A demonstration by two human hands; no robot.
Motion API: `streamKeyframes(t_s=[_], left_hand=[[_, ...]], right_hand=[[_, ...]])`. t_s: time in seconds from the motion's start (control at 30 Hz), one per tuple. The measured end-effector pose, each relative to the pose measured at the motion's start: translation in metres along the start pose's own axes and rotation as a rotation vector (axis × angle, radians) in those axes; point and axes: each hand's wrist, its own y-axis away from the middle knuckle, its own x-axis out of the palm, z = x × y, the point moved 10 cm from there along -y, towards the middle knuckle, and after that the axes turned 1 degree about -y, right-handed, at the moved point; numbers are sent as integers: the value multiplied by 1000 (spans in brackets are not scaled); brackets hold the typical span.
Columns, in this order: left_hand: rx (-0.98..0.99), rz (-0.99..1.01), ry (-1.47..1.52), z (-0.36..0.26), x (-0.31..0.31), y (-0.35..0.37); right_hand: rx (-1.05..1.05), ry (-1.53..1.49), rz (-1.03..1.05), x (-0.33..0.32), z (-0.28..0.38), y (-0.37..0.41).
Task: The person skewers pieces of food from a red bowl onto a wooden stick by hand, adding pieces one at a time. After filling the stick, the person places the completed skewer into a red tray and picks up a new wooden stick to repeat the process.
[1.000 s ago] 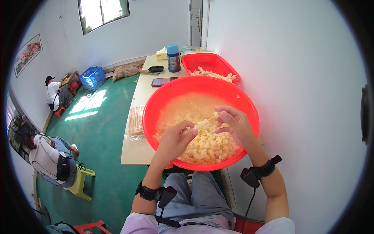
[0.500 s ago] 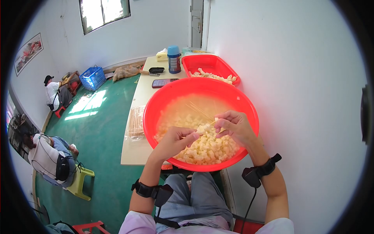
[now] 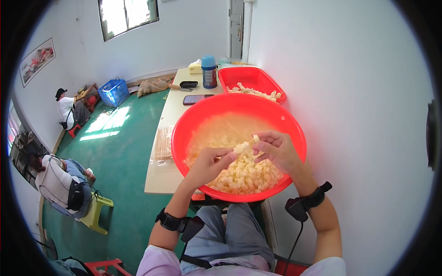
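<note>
Over a large red basin (image 3: 179, 124), my left hand (image 3: 209, 166) is closed on a thin skewer threaded with pale, cream-coloured food chunks (image 3: 241, 147). My right hand (image 3: 277, 148) pinches a small pale piece (image 3: 256, 138) at the skewer's far end, close to the threaded chunks. Cloudy water fills the back of the basin, where several bare sticks (image 3: 230, 126) lie. A heap of pale cut pieces (image 3: 248, 177) lies in its front part, below my hands.
Behind the basin, a red tray (image 3: 251, 78) holds finished-looking pale skewers (image 3: 255, 91). On the table (image 3: 159, 179) are packed sticks (image 3: 163, 143), a phone (image 3: 197, 99), a knife (image 3: 182, 88) and a blue-lidded flask (image 3: 209, 73). A wall (image 3: 359, 115) stands close on the right. Two seated people are at left.
The view has shifted slightly. Both hands stay over the basin; the pale piece in my right hand now shows more clearly at the skewer's end.
</note>
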Motion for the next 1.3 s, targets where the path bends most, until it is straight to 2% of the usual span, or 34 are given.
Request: streamKeyframes(t_s=[0.03,0.07,0.13,0.27,0.37,0.47,0.57,0.67,0.77,0.87,0.97,1.07,1.17,1.27,1.3], left_hand=[[19,-34,-1,-2,-1,-1],[141,-95,-192,-21,-3,0],[389,-219,-565,-62,4,8],[474,-381,-792,-76,10,11],[501,-481,-824,-77,5,16],[485,-453,-832,-75,5,17],[396,-363,-668,-64,3,13],[301,-229,-351,-39,3,3],[39,-104,6,-14,7,-1],[-209,114,137,4,16,3],[-284,132,201,10,16,6],[78,-112,-108,-8,5,1],[128,-94,-377,-23,7,0],[162,-171,-255,-18,5,-3],[69,-145,-274,-10,4,-4]], right_hand=[[-1,15,6,3,1,1],[-3,30,10,5,1,1],[-30,-131,34,6,6,3],[-52,-288,29,2,10,6],[-24,-38,-192,-22,0,3],[-47,11,-181,-24,-1,3],[-47,-70,-176,-22,1,3],[-74,-144,-103,-17,2,3],[-94,-145,-67,-13,5,3],[-77,-140,-20,-7,5,1],[-43,-51,-30,-6,4,0],[61,23,-54,-9,-7,0],[122,-25,-63,-7,-13,3],[64,35,-107,-11,-11,0],[19,167,-67,-8,-6,-2]])
